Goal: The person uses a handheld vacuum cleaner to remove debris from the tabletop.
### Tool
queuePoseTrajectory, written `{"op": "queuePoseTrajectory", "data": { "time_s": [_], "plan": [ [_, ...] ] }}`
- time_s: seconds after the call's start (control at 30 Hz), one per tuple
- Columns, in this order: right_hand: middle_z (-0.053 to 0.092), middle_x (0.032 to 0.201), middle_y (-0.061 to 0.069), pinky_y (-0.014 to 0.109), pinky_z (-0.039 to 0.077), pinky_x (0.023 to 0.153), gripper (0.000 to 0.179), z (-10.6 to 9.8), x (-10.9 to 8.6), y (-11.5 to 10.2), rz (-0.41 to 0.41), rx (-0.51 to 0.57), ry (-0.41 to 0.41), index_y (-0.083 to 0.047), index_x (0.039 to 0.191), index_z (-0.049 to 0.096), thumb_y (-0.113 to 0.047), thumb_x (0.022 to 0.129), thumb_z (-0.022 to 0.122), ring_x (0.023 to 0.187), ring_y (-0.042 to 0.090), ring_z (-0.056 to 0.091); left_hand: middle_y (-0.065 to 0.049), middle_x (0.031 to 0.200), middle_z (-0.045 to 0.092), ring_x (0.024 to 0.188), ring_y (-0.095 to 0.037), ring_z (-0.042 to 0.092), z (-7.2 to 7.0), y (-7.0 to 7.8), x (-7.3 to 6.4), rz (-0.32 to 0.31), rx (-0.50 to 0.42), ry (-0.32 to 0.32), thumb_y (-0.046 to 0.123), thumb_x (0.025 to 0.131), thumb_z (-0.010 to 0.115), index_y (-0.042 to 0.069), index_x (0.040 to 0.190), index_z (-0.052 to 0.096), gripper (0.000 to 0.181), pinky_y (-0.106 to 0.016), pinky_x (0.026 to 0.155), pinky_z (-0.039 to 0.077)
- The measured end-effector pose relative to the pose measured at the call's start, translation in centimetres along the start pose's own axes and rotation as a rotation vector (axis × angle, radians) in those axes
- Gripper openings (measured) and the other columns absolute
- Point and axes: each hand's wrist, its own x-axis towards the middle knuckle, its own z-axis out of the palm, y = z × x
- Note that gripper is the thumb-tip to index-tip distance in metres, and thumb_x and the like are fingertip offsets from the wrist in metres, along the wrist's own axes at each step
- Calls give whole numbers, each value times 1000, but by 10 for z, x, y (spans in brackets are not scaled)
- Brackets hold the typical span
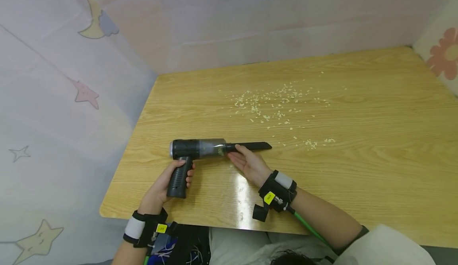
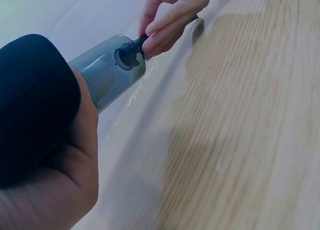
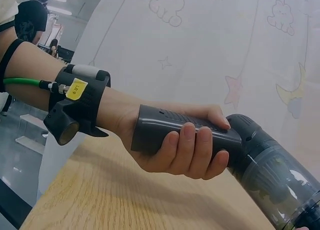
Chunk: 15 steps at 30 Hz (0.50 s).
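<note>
A black handheld vacuum cleaner (image 1: 211, 147) with a clear dust cup (image 2: 107, 70) is held above the near left part of the table, pointing right. My left hand (image 1: 168, 179) grips its handle (image 3: 182, 132), with the fingers wrapped round it and the thumb near the top. At the front, my right hand (image 1: 250, 165) pinches the base of the slim black nozzle (image 1: 255, 146) between thumb and fingers. Some pale bits show inside the dust cup. Small pale scraps (image 1: 275, 102) lie scattered over the table beyond the nozzle.
The wooden table (image 1: 375, 157) reaches to a printed cloth wall (image 1: 222, 26) at the back and left. A smaller cluster of scraps (image 1: 311, 144) lies right of the nozzle tip. In the right wrist view, another person (image 3: 31, 20) stands in the background.
</note>
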Motion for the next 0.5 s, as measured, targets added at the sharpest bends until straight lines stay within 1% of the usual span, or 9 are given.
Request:
{"op": "queuePoseTrajectory", "data": {
  "time_s": [0.1, 0.23, 0.37, 0.5],
  "plan": [
    [48, 124, 20, 30, 38, 111, 18, -2, -1, -3, -6, 21, 8, -5, 117, 45, -11, 100, 44, 137, 33, 39, 5, 79, 60, 69, -4, 59, 3, 0, 4, -5, 5, 4, 25, 104, 18, 9, 106, 51, 36, -17, 66, 52],
    [50, 120, 19, 30, 38, 112, 13, -7, -4, -7, -9, 44, 26, -5, 111, 47, -10, 99, 46, 138, 33, 39, 6, 79, 59, 69, -4, 59, 7, 0, 10, -11, 22, -1, 25, 104, 19, 9, 107, 50, 35, -17, 66, 52],
    [51, 120, 18, 29, 38, 111, 10, -11, -6, -12, -13, 44, 38, -6, 108, 48, -11, 99, 45, 138, 33, 39, 5, 79, 58, 70, -4, 58, 13, 0, 16, -14, 24, -3, 25, 103, 21, 9, 107, 50, 34, -17, 66, 51],
    [50, 122, 19, 29, 38, 111, 10, -15, -9, -16, -20, 46, 45, -7, 108, 48, -11, 100, 45, 139, 33, 38, 5, 79, 58, 70, -5, 58, 17, 0, 21, -6, 26, -13, 24, 104, 21, 8, 107, 50, 34, -17, 66, 51]
  ]
}}
